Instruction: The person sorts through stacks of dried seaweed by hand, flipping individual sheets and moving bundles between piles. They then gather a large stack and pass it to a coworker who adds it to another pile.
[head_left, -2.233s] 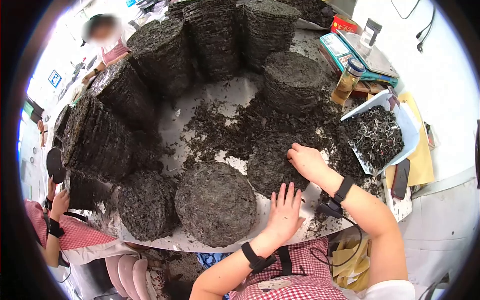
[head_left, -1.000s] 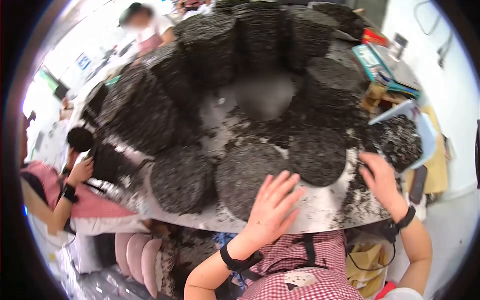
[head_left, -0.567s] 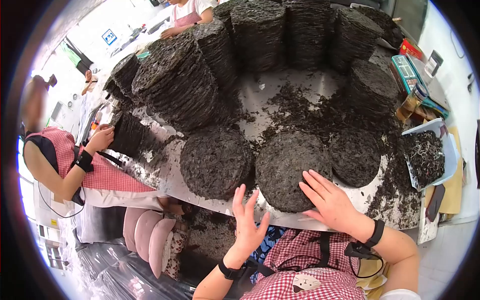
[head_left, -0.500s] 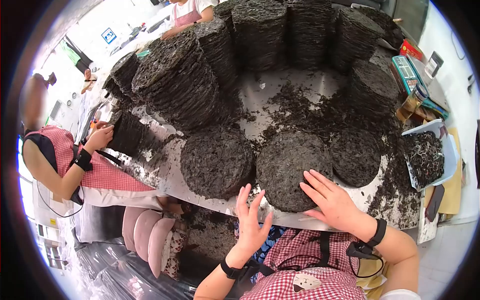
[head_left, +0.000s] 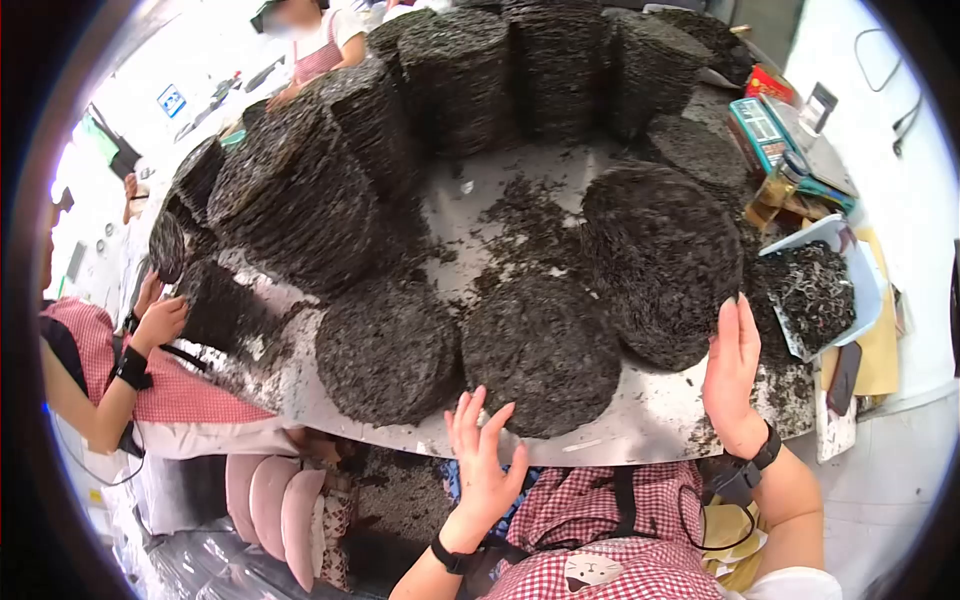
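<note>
Dark, round, rough-textured sheets lie in low piles along the near side of the table. My left hand (head_left: 484,470) is open, its fingertips at the front left edge of the middle pile (head_left: 542,355). A large round sheet (head_left: 662,265) sits tilted over the right-hand pile, which it mostly hides. My right hand (head_left: 734,370) has its fingers stretched out against that sheet's right edge; its thumb is hard to make out. Left of the middle pile lies another round pile (head_left: 388,352).
Tall dark stacks (head_left: 455,85) curve along the back of the metal table (head_left: 450,205), with loose flakes between. At right are a scale (head_left: 765,135), a jar (head_left: 775,190) and a blue tub (head_left: 868,285). A co-worker's hands (head_left: 160,318) hold dark sheets at left.
My right hand has moved right, off the middle pile. A large round sheet now covers the right pile. My left hand stays open near the middle pile. The camera view has shifted right.
</note>
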